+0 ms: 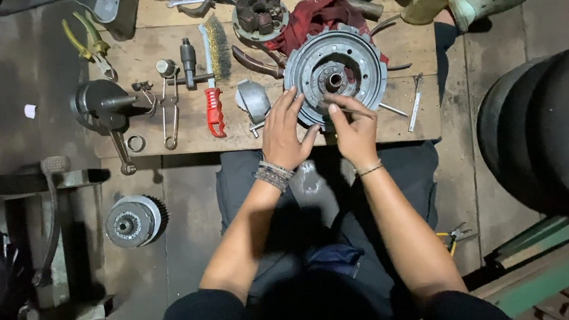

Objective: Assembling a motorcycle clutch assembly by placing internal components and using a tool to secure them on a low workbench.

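Note:
A round grey metal hub [336,74] with a toothed rim and a central bore lies on a low wooden board [142,61], partly over a dark red rag [314,19]. My left hand [284,131] rests with spread fingers against the hub's near left rim. My right hand [353,128] pinches a thin metal rod [359,109] whose tip points toward the hub's middle. Both wrists wear bracelets.
On the board lie a red-handled wire brush [212,75], yellow-handled pliers [88,43], a small metal cup [252,100], a rotor part [259,12], circlip pliers and a socket. A finned drum [134,220] sits on the floor at left. Tyres [563,133] stand at right.

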